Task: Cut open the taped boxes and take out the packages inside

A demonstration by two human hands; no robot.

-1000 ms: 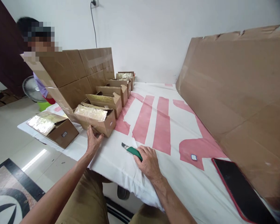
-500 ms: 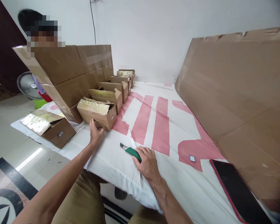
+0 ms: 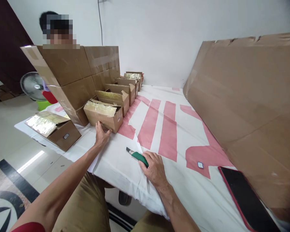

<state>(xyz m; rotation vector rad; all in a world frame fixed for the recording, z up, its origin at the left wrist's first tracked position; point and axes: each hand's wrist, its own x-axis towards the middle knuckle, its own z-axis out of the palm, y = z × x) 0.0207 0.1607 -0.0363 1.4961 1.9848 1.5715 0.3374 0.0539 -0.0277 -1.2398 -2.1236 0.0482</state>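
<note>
Both busy: left hand, fingers half-open, touches a carton, seemingly steadying it; right hand wraps a utility knife.

Text: nothing can be read | small label on left carton: is shown too small | second label on front carton: illegible | blue-edged sticker on cloth: illegible

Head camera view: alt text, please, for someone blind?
A person's left hand touches a shiny-topped brown cardboard box; the right hand holds a green-handled cutter over a white-and-pink cloth. Similar cardboard boxes stand in a row beyond.
</note>
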